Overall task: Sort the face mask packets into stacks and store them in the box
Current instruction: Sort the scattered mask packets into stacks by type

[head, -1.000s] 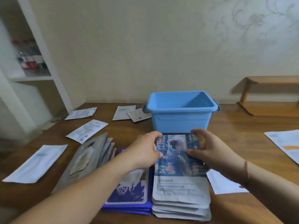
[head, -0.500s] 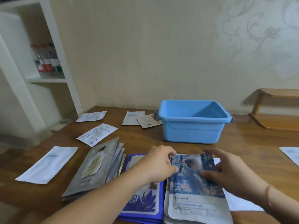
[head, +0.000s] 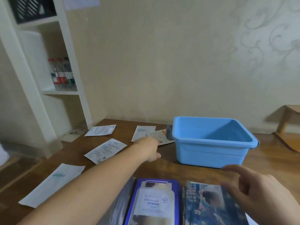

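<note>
Face mask packets: I see two sorted stacks nearest me, purple stack [head: 154, 200] beside portrait stack [head: 209, 207].
Right hand [head: 253, 192]: hovers, fingers relaxed, grasping nothing.
Left hand [head: 149, 148]: reaches toward loose packets [head: 105, 150]; grip unclear.
Blue box [head: 211, 153]: beyond, on the table [head: 162, 169].
</note>
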